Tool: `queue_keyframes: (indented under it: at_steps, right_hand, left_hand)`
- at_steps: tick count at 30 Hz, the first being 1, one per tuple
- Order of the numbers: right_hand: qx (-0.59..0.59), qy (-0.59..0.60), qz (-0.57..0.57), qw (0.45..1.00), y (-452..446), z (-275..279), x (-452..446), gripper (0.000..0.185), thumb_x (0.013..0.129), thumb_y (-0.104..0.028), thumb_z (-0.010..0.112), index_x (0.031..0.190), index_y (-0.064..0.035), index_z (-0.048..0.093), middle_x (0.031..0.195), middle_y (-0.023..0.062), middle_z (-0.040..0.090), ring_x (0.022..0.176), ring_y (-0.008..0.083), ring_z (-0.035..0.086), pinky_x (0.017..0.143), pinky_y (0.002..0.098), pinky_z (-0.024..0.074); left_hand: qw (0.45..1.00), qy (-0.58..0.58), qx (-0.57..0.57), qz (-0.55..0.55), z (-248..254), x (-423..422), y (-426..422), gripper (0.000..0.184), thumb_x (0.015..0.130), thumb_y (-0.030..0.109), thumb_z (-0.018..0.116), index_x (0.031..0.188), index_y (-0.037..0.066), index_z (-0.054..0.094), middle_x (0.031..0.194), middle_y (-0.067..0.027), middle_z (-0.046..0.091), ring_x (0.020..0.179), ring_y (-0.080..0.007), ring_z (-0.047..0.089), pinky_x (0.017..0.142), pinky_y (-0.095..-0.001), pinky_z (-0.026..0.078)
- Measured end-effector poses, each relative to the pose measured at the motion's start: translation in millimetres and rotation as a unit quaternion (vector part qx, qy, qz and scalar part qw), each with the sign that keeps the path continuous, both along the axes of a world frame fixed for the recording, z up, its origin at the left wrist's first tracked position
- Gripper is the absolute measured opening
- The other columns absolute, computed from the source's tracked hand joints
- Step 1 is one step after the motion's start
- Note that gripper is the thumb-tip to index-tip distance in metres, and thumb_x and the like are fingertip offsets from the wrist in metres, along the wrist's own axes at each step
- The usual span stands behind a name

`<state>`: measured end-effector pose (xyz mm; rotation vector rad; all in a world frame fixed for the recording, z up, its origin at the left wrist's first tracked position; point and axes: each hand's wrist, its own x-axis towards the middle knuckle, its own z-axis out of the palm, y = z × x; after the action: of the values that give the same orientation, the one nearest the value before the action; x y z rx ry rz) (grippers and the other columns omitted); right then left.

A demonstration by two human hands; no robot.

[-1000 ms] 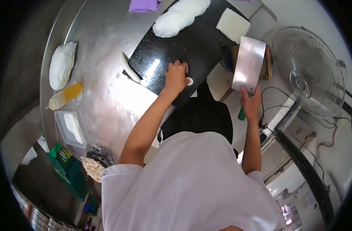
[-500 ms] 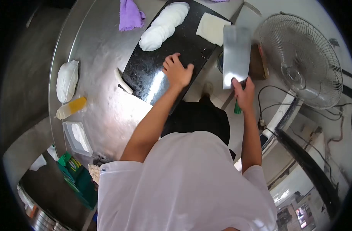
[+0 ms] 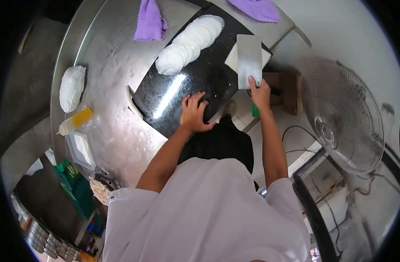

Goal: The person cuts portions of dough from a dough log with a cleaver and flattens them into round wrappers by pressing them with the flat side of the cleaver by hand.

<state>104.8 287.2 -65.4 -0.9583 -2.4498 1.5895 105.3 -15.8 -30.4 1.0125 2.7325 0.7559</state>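
Observation:
My right hand (image 3: 260, 95) grips a cleaver (image 3: 249, 56) by its green handle. Its wide metal blade lies over a white flat square (image 3: 231, 60) at the right edge of the black board (image 3: 208, 85); whether they touch I cannot tell. My left hand (image 3: 194, 112) is spread on the near part of this board and holds nothing. Beyond it, a row of overlapping white dough rounds (image 3: 189, 46) runs along the board. A thin white dough strip (image 3: 134, 105) lies by the board's left corner.
Left on the steel table (image 3: 108, 87) are a white wrapped bundle (image 3: 72, 88), a squeeze bottle of yellow liquid (image 3: 75, 122) and a plastic tub (image 3: 81, 149). Purple cloths (image 3: 149, 22) lie at the back. A fan (image 3: 342, 115) and a cardboard box (image 3: 289, 92) stand at right.
My right hand has brought the cleaver leftward and up, over the white square. My left hand has slid toward the near edge of the board. The whole view has shifted slightly.

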Motion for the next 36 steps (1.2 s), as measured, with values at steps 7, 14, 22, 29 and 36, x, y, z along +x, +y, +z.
queue_keyframes:
  at_steps: [7,14,22,29,36]
  right_hand:
    - [-0.031,0.087,-0.041,0.995,-2,34,-7,0.043,0.097,-0.037,0.071,0.098,0.005,0.066,0.08,0.0125,0.07,0.072,0.0188,0.065,0.071,0.0364,0.0521]
    - [-0.015,-0.122,-0.05,0.991,-13,43,7,0.051,0.095,-0.041,0.073,0.099,0.0088,0.067,0.08,0.0165,0.07,0.072,0.0276,0.066,0.073,0.0404,0.0522]
    - [0.028,-0.082,-0.067,0.994,-36,52,-9,0.055,0.095,-0.051,0.071,0.083,0.0009,0.061,0.06,0.0076,0.058,0.047,0.0169,0.055,0.046,0.0334,0.0448]
    - [-0.004,-0.027,-0.137,0.99,-122,75,118,0.051,0.097,-0.048,0.07,0.076,-0.0042,0.054,0.057,0.005,0.054,0.043,0.0158,0.052,0.042,0.0328,0.0412]
    - [-0.058,-0.163,-0.128,0.976,-164,63,210,0.052,0.092,-0.048,0.075,0.094,0.0043,0.069,0.071,0.0101,0.066,0.059,0.0173,0.062,0.058,0.0347,0.0498]
  left_hand:
    - [0.999,-0.029,0.013,-0.017,2,-6,1,0.075,0.057,0.054,0.083,0.112,0.008,0.061,0.145,-0.0151,0.05,0.136,-0.037,0.044,0.111,-0.0598,0.029]
    - [0.997,-0.03,0.049,-0.042,0,-6,2,0.069,0.059,0.055,0.08,0.107,0.007,0.064,0.146,-0.0137,0.051,0.136,-0.0345,0.044,0.109,-0.0589,0.031]
    - [0.988,0.014,0.143,-0.049,5,-15,8,0.055,0.064,0.046,0.079,0.099,0.009,0.061,0.138,-0.0121,0.054,0.134,-0.0337,0.045,0.105,-0.057,0.032]
    - [0.888,-0.156,0.419,0.11,28,-62,19,0.042,0.089,0.028,0.073,0.12,0.005,0.058,0.113,-0.0161,0.062,0.107,-0.0336,0.062,0.091,-0.0439,0.047]
    - [0.976,0.046,0.212,0.037,-1,-17,-5,0.062,0.091,0.028,0.067,0.138,-0.006,0.045,0.146,-0.0269,0.041,0.133,-0.0424,0.042,0.113,-0.0526,0.03]
